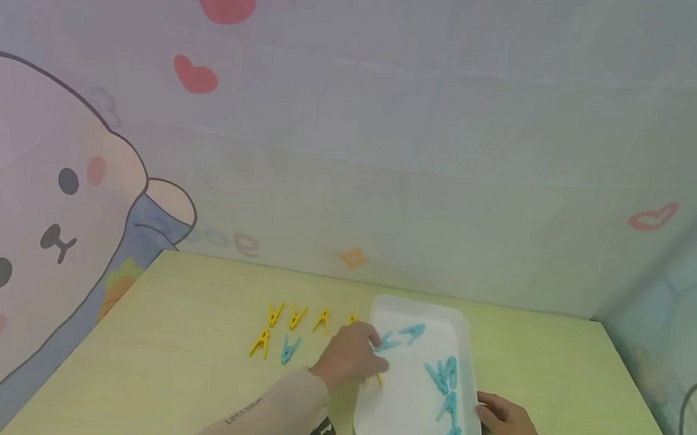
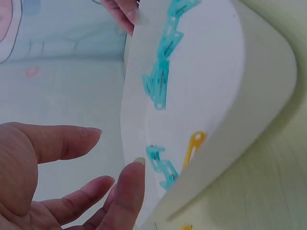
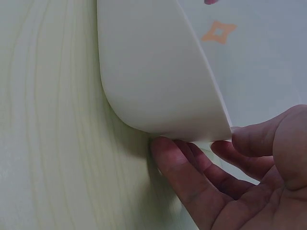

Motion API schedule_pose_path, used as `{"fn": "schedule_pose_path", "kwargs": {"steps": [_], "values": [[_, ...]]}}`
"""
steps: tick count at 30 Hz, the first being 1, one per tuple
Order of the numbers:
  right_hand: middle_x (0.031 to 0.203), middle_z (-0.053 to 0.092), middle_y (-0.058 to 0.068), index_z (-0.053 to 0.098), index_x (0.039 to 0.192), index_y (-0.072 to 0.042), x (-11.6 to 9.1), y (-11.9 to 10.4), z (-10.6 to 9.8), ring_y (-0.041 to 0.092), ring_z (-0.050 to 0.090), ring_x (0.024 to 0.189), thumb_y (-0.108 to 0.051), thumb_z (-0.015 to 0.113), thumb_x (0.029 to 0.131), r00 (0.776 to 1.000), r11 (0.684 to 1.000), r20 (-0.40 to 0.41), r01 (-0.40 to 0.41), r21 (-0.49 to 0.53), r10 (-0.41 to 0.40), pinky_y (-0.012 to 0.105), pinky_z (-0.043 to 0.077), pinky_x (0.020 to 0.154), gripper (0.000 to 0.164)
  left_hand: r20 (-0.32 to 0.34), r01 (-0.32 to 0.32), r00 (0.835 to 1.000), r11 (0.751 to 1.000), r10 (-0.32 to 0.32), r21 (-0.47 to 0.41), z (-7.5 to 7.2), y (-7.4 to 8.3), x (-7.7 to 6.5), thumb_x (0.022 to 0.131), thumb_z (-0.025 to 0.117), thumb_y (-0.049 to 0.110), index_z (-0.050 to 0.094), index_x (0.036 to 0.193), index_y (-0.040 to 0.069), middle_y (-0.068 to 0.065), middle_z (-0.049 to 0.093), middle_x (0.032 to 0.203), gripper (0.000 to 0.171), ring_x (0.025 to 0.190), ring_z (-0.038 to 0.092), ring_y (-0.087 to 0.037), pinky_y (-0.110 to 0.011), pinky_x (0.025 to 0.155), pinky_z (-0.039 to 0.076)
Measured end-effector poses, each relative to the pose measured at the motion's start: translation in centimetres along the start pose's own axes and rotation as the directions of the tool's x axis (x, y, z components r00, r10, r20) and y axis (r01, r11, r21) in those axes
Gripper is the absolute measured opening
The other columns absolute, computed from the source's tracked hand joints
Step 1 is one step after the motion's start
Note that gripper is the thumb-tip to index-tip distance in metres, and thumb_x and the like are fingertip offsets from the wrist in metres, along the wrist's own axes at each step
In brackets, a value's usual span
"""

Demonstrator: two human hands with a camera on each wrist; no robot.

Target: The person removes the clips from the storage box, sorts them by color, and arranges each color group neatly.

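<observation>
My left hand (image 1: 354, 355) is over the left edge of a white tray (image 1: 400, 421), thumb and fingers spread apart with nothing between them in the left wrist view. Below it, inside the tray, lies a yellow clothespin (image 2: 194, 146), partly hidden by the hand in the head view. Blue clothespins (image 1: 413, 333) lie close by the fingertips, and several more blue clothespins (image 1: 450, 405) line the tray's right side. At the tray's right wall, my right hand (image 3: 240, 167) holds it, thumb at the rim and fingers against the outside.
Left of the tray, several yellow clothespins (image 1: 297, 318) and one blue clothespin (image 1: 290, 349) lie in two rows on the light wooden table (image 1: 168, 354). A patterned cloth (image 1: 356, 140) hangs behind the table. A dark band (image 1: 322, 433) is on the left wrist.
</observation>
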State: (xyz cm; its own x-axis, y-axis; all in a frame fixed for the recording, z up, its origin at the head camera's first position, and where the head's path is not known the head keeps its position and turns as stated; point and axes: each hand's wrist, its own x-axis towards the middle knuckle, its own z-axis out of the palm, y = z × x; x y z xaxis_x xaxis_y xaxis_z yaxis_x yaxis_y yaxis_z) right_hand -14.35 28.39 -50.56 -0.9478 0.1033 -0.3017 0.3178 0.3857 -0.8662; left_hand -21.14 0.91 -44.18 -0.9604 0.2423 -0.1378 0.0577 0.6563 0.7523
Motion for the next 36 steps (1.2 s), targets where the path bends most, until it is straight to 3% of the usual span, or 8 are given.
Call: {"fn": "schedule_pose_path", "kwargs": {"steps": [7, 12, 16, 25, 31, 36], "values": [[0.125, 0.058, 0.029, 0.047, 0.136, 0.013, -0.1, -0.2, 0.0, 0.028, 0.063, 0.099, -0.011, 0.05, 0.102, 1.0, 1.0, -0.001, -0.005, -0.017, 0.005, 0.042, 0.058, 0.069, 0.042, 0.016, -0.046, 0.999, 0.998, 0.045, 0.035, 1.6, 1.8, -0.8, 0.075, 0.078, 0.013, 0.065, 0.098, 0.003, -0.011, 0.064, 0.108, 0.028, 0.054, 0.059, -0.015, -0.032, 0.057, 0.048], [0.125, 0.059, 0.029, 0.047, 0.136, 0.013, -0.1, -0.2, 0.0, 0.028, 0.064, 0.099, -0.011, 0.051, 0.102, 1.0, 1.0, -0.004, -0.006, -0.022, 0.006, 0.042, 0.058, 0.069, 0.042, 0.058, -0.054, 0.997, 0.998, 0.052, 0.039, 3.1, 3.1, -1.3, 0.075, 0.08, 0.013, 0.064, 0.095, 0.004, -0.005, 0.062, 0.093, 0.027, 0.05, 0.058, -0.015, -0.031, 0.056, 0.048], [0.124, 0.059, 0.029, 0.047, 0.136, 0.013, -0.1, -0.1, 0.0, 0.028, 0.065, 0.098, -0.01, 0.051, 0.102, 1.0, 1.0, -0.004, -0.006, -0.008, 0.006, 0.043, 0.058, 0.069, 0.041, 0.085, -0.063, 0.995, 0.993, 0.054, 0.103, 4.5, 4.0, -1.2, 0.075, 0.08, 0.016, 0.065, 0.093, 0.006, 0.0, 0.059, 0.087, 0.025, 0.05, 0.057, -0.012, -0.028, 0.056, 0.047], [0.125, 0.059, 0.03, 0.046, 0.136, 0.014, -0.2, 0.0, -0.1, 0.033, 0.065, 0.101, -0.007, 0.05, 0.102, 1.0, 0.999, 0.004, 0.028, 0.019, -0.028, 0.044, 0.058, 0.07, 0.04, 0.164, -0.048, 0.986, 0.963, 0.004, 0.264, 7.1, 6.3, -1.1, 0.076, 0.079, 0.02, 0.065, 0.081, 0.013, 0.004, 0.058, 0.067, 0.016, 0.048, 0.055, -0.01, -0.025, 0.052, 0.044], [0.127, 0.058, 0.03, 0.046, 0.137, 0.013, -0.2, 0.2, -0.2, 0.033, 0.065, 0.102, -0.009, 0.049, 0.103, 0.999, 0.999, 0.015, 0.035, 0.023, -0.035, 0.044, 0.058, 0.07, 0.04, 0.215, -0.108, 0.976, 0.93, 0.032, 0.352, 8.9, 6.5, -1.2, 0.075, 0.076, 0.021, 0.055, 0.06, 0.013, 0.003, 0.054, 0.049, 0.028, 0.039, 0.049, -0.01, -0.022, 0.041, 0.039], [0.127, 0.059, 0.028, 0.047, 0.137, 0.012, -0.3, 0.2, -0.4, 0.032, 0.065, 0.103, -0.009, 0.05, 0.103, 0.999, 0.998, 0.025, 0.036, 0.045, -0.037, 0.044, 0.058, 0.071, 0.04, 0.211, -0.1, 0.977, 0.912, 0.016, 0.397, 10.4, 6.9, -0.9, 0.073, 0.078, 0.023, 0.056, 0.066, 0.014, 0.004, 0.054, 0.054, 0.024, 0.042, 0.049, -0.011, -0.023, 0.041, 0.041]]}}
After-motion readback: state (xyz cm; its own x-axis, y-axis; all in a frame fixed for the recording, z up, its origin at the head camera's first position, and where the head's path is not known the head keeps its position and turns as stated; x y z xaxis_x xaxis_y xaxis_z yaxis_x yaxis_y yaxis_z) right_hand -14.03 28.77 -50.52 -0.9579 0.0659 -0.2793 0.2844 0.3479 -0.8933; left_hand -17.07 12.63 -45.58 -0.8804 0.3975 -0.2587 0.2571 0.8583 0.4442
